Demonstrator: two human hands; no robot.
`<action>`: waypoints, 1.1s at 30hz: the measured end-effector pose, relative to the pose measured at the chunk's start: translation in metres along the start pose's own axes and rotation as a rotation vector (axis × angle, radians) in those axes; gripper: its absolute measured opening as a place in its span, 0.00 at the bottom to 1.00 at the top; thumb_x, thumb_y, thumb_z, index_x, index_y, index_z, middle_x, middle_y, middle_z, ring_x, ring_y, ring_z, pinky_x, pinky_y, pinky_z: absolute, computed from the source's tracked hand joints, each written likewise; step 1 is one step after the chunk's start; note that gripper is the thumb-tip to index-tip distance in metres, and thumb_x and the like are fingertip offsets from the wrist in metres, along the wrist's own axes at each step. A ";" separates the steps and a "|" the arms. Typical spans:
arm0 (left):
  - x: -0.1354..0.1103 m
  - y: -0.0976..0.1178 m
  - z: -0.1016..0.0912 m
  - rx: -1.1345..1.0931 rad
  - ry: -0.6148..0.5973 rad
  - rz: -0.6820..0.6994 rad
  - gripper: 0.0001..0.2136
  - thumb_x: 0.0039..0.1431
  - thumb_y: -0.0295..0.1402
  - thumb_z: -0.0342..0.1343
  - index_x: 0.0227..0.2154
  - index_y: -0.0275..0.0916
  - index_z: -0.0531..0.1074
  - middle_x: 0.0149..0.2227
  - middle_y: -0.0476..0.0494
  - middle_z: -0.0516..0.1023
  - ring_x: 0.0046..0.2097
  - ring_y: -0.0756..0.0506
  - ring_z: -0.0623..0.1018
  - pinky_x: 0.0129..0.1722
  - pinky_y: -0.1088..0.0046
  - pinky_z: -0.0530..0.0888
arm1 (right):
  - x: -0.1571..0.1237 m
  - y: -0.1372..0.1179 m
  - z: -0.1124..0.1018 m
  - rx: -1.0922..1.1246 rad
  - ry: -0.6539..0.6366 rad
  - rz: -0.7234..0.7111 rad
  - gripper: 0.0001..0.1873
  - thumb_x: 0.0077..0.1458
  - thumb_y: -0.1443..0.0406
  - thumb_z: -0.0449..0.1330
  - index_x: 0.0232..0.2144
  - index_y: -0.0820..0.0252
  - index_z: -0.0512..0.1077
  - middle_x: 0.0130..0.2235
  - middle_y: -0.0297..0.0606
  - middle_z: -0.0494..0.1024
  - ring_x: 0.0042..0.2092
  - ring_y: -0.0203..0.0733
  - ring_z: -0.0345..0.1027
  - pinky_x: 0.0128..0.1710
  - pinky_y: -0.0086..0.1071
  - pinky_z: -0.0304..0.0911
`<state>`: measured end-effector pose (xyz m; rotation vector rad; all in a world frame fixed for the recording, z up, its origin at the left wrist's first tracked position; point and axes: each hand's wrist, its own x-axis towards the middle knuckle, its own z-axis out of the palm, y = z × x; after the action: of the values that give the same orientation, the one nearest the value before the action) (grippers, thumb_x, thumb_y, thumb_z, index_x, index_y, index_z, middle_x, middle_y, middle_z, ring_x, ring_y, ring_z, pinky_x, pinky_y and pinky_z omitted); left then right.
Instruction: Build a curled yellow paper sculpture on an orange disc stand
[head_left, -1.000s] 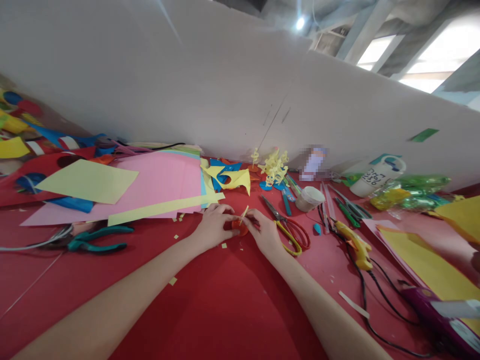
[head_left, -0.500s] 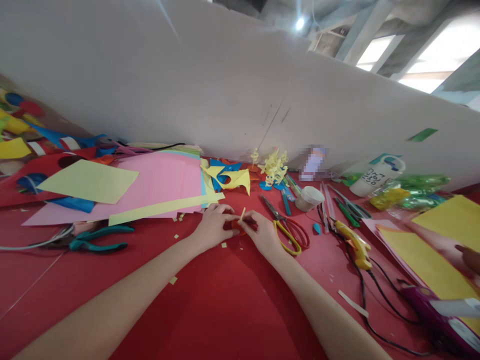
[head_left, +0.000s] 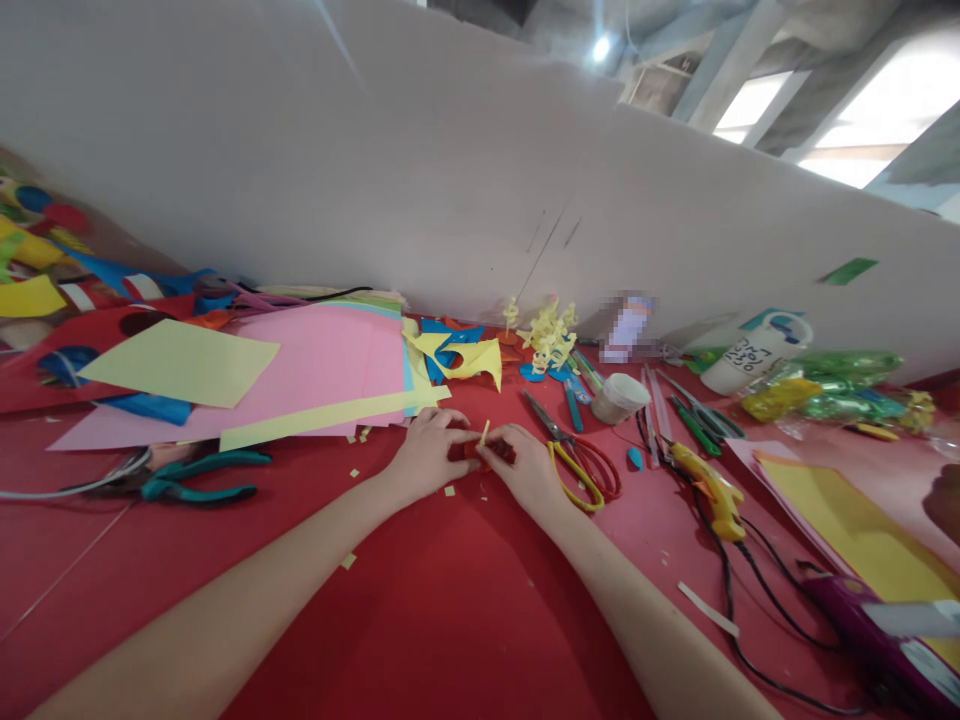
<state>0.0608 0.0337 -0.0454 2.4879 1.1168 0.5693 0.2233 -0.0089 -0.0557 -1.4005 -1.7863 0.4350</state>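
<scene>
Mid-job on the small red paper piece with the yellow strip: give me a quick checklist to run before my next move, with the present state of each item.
1. Both hands on the piece: left hand and right hand pinch the red paper piece together. Ok.
2. Yellow strip stands up between the fingertips. Ok.
3. Strip fixed to the piece: joint hidden by fingers. Cannot tell.
4. Scissors lie just right of the right hand, blades pointing away. Ok.
5. Glue gun lies apart from both hands, cord trailing toward the table edge; whether hot, cannot tell.
6. Surface below the hands: small yellow scraps lie there. Not ok.
</scene>
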 end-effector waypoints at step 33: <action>0.000 -0.001 -0.001 0.035 -0.016 -0.001 0.15 0.48 0.42 0.58 0.39 0.45 0.76 0.45 0.45 0.71 0.46 0.38 0.64 0.44 0.58 0.63 | 0.000 0.005 -0.003 0.089 0.033 0.033 0.05 0.53 0.63 0.55 0.29 0.58 0.69 0.31 0.36 0.74 0.33 0.40 0.68 0.35 0.32 0.63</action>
<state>0.0596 0.0343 -0.0449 2.5167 1.1315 0.5327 0.2282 -0.0082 -0.0574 -1.3695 -1.6989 0.4996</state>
